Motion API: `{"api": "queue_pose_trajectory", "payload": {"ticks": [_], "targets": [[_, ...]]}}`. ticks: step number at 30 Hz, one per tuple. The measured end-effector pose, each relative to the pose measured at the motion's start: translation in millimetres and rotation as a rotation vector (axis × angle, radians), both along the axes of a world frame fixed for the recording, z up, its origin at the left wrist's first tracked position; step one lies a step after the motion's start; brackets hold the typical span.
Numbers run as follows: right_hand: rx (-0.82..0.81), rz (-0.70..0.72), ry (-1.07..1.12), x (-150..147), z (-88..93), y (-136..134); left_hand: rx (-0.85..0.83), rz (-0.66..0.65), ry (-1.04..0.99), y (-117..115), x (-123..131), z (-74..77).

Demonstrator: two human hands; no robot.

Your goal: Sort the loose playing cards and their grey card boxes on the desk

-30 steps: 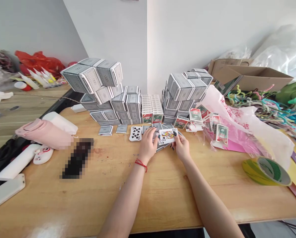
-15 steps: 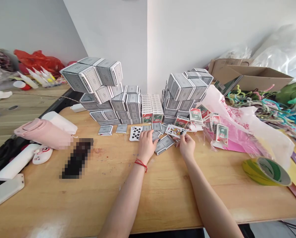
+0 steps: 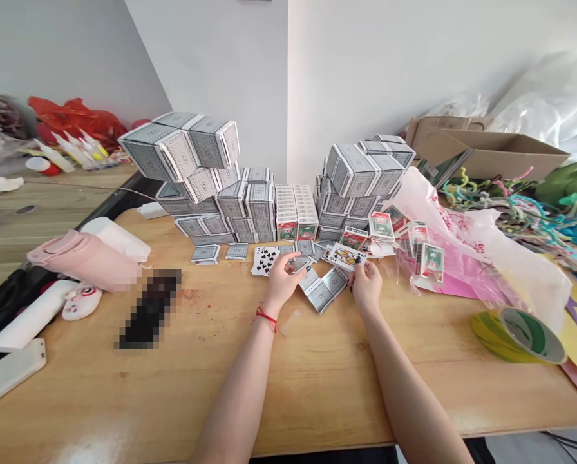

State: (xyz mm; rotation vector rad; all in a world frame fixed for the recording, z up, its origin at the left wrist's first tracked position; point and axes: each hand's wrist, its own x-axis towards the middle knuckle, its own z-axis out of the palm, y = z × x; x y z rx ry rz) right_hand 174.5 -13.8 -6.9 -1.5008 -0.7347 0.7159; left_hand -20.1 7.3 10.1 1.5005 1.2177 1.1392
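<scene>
My left hand [image 3: 279,278] reaches over a small pile of loose playing cards [image 3: 322,289] lying face down on the wooden table [image 3: 317,380]; its fingers curl around a few of them. My right hand [image 3: 367,282] pinches the edge of a face-up court card [image 3: 345,256] just right of the pile. A face-up nine of spades [image 3: 264,260] lies left of my left hand. Behind them stand structures built of folded grey-backed cards, one on the left [image 3: 196,174] and one on the right [image 3: 360,174], with boxed decks [image 3: 295,219] between.
Pink and white bottles [image 3: 88,258] and a blurred dark object [image 3: 151,309] lie at the left. Opened card boxes [image 3: 428,258] rest on a pink plastic bag [image 3: 467,251] to the right. A green tape roll [image 3: 525,332] and a cardboard box [image 3: 486,151] sit further right.
The right hand has carried the court card away from the pile, lower and to the right near the table. The left hand has drawn the face-down cards together and lifted some.
</scene>
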Motion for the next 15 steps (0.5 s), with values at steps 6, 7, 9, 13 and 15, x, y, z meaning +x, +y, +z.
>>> {"api": "queue_pose_trajectory", "payload": {"ticks": [6, 7, 9, 13, 15], "targets": [[0.039, -0.011, 0.093, -2.4, 3.8, -1.4, -0.337, -0.372, -0.147, -3.7, -5.3, 7.7], [0.064, -0.027, 0.114, -2.6, 5.5, -2.0, -0.351, -0.369, -0.183, -4.6, -5.0, 9.2], [0.133, -0.064, 0.152, -2.8, 9.2, -3.4, -0.338, -0.313, -0.299, -5.7, -3.9, 12.0], [0.259, -0.051, 0.196, -4.8, 16.9, -6.0, -0.285, -0.137, -0.623, -3.5, -1.7, 14.2], [0.287, 0.020, 0.225, -8.3, 20.7, -7.9, -0.280, -0.072, -0.751, -1.4, -1.1, 13.4]]}}
